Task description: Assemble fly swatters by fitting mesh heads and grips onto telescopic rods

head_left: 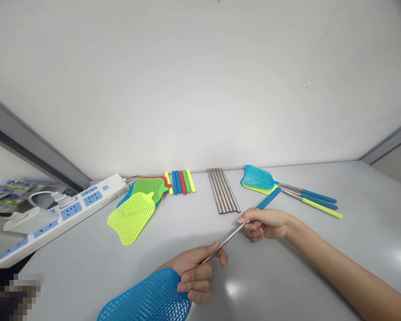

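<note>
A blue fly swatter (147,299) with a thin metal rod is held slantwise above the table between both hands. My left hand (197,278) is closed around the rod close to the blue mesh head, which hangs at the bottom of the view. My right hand (262,224) grips the other end, where the rod meets the blue handle sleeve; part of that sleeve sticks out beyond the fingers. Beyond my right hand lie several assembled swatters (259,177) with blue and yellow handles, their heads stacked. A row of metal tubes (222,191) lies just behind the hands.
Loose swatter heads (132,218) in yellow, green, blue and red overlap at the left. Several coloured handle sleeves (179,182) lie in a row by the wall. A white power strip (87,198) with plugs and a charger (30,220) runs along the left edge.
</note>
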`<state>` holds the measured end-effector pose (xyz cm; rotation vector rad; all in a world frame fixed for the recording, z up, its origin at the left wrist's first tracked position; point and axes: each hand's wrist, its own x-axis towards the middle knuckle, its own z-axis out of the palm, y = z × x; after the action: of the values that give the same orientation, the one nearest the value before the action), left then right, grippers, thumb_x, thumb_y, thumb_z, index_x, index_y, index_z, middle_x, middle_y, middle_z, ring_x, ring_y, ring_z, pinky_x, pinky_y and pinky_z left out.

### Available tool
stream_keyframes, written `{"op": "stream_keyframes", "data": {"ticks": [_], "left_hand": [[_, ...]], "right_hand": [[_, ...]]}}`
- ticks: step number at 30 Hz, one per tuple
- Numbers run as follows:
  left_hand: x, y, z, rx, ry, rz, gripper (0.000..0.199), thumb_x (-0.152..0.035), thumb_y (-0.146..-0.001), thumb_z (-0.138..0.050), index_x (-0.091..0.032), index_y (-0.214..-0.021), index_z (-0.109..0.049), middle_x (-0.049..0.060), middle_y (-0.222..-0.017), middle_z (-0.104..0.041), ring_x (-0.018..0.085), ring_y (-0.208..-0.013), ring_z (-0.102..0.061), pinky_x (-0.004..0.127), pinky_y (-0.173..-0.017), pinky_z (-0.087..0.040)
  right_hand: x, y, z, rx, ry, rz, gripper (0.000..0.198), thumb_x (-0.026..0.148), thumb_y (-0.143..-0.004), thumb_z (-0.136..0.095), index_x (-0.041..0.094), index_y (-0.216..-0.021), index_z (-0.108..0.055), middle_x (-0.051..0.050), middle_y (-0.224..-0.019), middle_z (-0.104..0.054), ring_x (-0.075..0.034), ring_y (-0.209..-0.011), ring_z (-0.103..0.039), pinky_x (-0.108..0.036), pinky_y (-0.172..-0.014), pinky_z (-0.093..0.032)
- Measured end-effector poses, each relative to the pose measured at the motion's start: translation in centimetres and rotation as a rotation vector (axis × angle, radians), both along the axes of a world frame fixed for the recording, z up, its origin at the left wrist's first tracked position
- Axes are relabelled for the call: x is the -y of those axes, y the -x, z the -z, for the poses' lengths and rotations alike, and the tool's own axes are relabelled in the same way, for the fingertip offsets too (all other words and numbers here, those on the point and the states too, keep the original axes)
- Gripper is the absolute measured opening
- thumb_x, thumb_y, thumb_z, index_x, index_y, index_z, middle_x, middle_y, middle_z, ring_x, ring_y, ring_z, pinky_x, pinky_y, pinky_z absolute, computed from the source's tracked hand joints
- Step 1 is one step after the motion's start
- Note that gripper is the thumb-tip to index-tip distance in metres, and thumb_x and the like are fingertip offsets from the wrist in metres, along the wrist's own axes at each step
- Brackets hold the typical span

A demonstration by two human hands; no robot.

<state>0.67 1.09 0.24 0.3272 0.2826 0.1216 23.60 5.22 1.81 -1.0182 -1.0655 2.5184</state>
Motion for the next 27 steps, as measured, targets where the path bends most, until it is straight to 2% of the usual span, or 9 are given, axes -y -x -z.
{"op": "stream_keyframes", "data": {"ticks": [7,13,27], "left_hand": [[-0.07,0.02,0.14,0.02,0.012,0.017,0.042,-0.035,-0.087,-0.012,-0.014,-0.086,-0.048,-0.009,-0.026,-0.029,0.005,-0.021,-0.016,0.019,-0.033,-0.015],[0.19,0.21,0.43,0.011,0.066,-0.036,0.036,-0.033,-0.087,-0.018,-0.013,-0.09,-0.048,-0.009,-0.028,-0.03,0.004,-0.021,-0.017,0.019,-0.033,-0.017],[0.1,0.09,0.29,-0.009,0.028,-0.031,0.036,-0.035,-0.086,-0.018,-0.014,-0.087,-0.049,-0.009,-0.026,-0.03,0.005,-0.02,-0.016,0.019,-0.032,-0.016]], "right_hand": [[-0.14,-0.16,0.15,-0.012,0.024,-0.011,0.036,0.025,-0.075,-0.043,0.016,-0.043,-0.028,0.008,-0.038,-0.021,-0.005,-0.038,-0.018,-0.021,-0.042,-0.015],[-0.22,-0.25,0.16,-0.006,0.034,-0.004,0.036,0.026,-0.075,-0.044,0.016,-0.043,-0.029,0.008,-0.038,-0.021,-0.004,-0.037,-0.018,-0.021,-0.04,-0.014],[-0.54,-0.62,0.47,-0.021,0.033,0.018,0.036,0.024,-0.074,-0.043,0.016,-0.042,-0.028,0.008,-0.037,-0.021,-0.004,-0.036,-0.018,-0.021,-0.04,-0.014]]}}
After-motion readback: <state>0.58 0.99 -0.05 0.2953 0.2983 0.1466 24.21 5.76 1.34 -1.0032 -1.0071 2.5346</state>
